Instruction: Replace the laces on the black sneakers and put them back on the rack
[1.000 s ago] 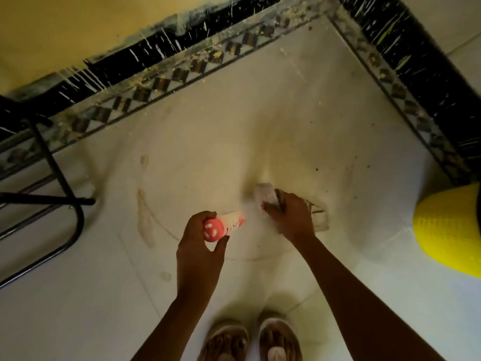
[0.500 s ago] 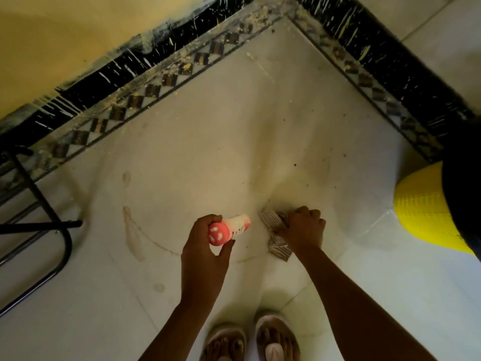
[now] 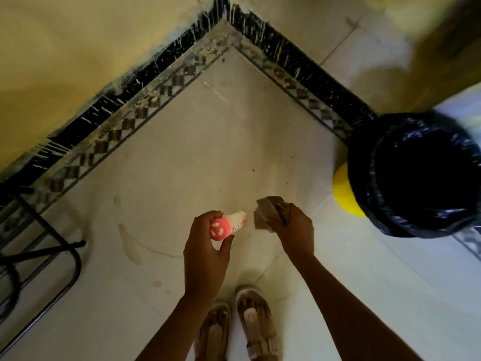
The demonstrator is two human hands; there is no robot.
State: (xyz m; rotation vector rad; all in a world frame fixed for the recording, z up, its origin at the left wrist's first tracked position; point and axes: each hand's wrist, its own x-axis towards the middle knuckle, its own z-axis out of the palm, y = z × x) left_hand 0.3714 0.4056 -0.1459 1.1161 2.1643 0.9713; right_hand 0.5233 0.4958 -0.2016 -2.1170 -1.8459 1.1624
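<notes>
Head view, the only one given: a person is standing over a pale tiled floor [image 3: 182,162] in a room corner, looking straight down at both hands and sandalled feet [image 3: 253,324].

L hand [image 3: 205,248] is wrapping fingers and thumb round a small tube [image 3: 235,221] w/ a red, white-spotted cap. The cap end is facing the camera. The tube's long axis is running away from the body and slightly right, tip pointing at the other hand. R hand [image 3: 295,230] is clutching a crumpled brownish wad [image 3: 268,212], fingers curled over it. Paper or card, can't tell which. Tube tip and wad are sitting just beside each other, not touching.

Black sneakers and laces aren't showing anywhere in frame. Rack [image 3: 65,247] is poking in at the far left edge, black metal bars only.

Key relation: the bin [image 3: 345,190], yellow w/ a black liner [image 3: 364,157] gaping upward, is standing to the right and a bit ahead of the R hand, well apart from the L hand. So the R hand is the nearer one. The wad is probably going there as rubbish, i.e. a sideways reach over the rim, then letting go. The rack is lying the opposite way, nearer the L hand. Task progress can't be judged w/ the shoes out of view.
</notes>
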